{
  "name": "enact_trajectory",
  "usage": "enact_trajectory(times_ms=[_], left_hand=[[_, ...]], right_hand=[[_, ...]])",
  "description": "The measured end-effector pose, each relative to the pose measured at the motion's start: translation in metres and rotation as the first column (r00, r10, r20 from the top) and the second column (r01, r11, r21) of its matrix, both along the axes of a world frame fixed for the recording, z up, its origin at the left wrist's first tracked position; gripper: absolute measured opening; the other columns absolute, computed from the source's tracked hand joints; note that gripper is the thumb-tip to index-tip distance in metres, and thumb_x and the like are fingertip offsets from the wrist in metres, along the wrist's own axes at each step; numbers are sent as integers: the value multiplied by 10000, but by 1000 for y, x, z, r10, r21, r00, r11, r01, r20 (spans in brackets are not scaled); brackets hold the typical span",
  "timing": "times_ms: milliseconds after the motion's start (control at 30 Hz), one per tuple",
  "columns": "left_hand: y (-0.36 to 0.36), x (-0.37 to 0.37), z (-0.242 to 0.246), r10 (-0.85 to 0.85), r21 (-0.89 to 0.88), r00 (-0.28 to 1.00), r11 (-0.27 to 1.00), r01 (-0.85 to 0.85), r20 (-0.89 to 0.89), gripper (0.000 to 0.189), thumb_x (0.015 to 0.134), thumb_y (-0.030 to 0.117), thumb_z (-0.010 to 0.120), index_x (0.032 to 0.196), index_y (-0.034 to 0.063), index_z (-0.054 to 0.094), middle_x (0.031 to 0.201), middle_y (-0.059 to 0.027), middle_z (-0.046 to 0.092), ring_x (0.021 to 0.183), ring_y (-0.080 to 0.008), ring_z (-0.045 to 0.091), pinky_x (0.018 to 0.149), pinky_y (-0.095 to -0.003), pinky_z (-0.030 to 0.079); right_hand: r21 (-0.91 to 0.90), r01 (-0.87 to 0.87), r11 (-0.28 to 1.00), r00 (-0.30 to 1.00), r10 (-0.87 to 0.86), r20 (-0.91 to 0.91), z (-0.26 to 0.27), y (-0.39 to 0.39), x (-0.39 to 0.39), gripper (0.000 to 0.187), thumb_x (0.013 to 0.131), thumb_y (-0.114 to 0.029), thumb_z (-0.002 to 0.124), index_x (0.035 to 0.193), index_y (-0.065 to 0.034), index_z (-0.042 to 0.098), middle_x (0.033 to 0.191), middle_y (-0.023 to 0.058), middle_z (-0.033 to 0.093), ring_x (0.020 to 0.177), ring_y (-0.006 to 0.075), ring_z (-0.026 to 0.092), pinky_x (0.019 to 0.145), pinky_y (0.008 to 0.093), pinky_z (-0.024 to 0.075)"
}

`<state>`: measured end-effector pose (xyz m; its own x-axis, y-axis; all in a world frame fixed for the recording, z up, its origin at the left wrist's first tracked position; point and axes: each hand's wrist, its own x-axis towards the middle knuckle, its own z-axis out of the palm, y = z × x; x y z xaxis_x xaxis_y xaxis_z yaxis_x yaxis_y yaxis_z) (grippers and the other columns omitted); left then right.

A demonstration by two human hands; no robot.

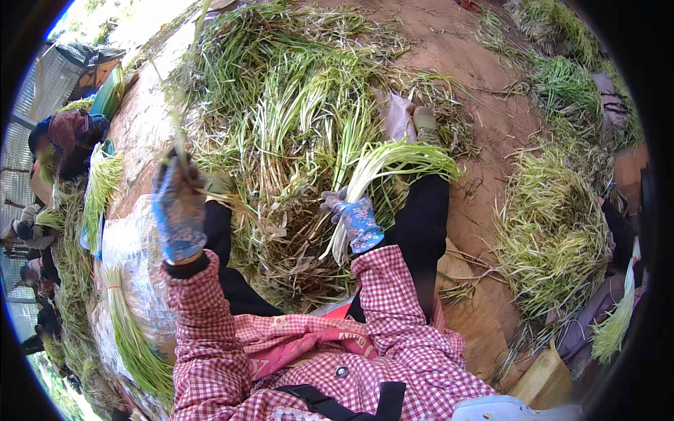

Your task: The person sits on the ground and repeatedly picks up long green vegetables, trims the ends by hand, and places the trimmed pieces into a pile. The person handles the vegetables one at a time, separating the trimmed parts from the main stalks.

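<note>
My right hand [359,220], in a blue floral glove, grips a bunch of pale, white-stemmed leafy stalks [376,166]. Their leaf ends droop to the right, and the white ends stick out below the fist. Raised at the left, my left hand [180,213] wears a matching glove with dirty fingers. A long thin stalk [180,113], blurred, rises from its closed fingers. Between my legs lies a large loose heap of the same greens [295,116], with brown, withered leaves nearer me.
A tied bundle of greens [134,326] lies on a white woven sack [139,263] at left. Another bundle [100,194] lies beyond it. Several people work along the left, one bent person [71,139] nearest. A pile of yellowish leaves [553,226] lies on the right.
</note>
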<state>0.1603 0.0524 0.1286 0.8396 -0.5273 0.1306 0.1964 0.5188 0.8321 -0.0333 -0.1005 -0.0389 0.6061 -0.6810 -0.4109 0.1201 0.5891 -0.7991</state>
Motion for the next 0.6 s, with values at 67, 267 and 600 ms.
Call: enact_trajectory(times_ms=[67,267,600], left_hand=[[-19,-13,-45,-110,-29,983,994,107,-150,215,864,83,553,1066,12,568,877,-79,629,730,-156,613,593,-256,514],[-59,-74,-126,-114,116,922,979,168,-370,198,874,72,545,1063,36,589,866,-62,636,696,-155,609,577,-260,500],[-90,-127,-147,-43,261,991,962,76,-130,256,895,181,541,1084,16,588,864,-25,647,729,-76,573,641,-217,444]], right_hand=[[-18,9,1000,998,-8,68,15,-7,-12,162,802,-25,611,878,-84,481,936,157,644,759,204,655,488,219,457],[-13,-28,1000,986,30,164,36,-13,-24,166,822,-23,592,874,-114,462,982,170,633,772,207,647,490,209,451],[-100,203,974,978,-207,-29,31,-10,-11,234,718,-24,725,816,-70,517,723,-6,555,636,91,538,552,216,459]])
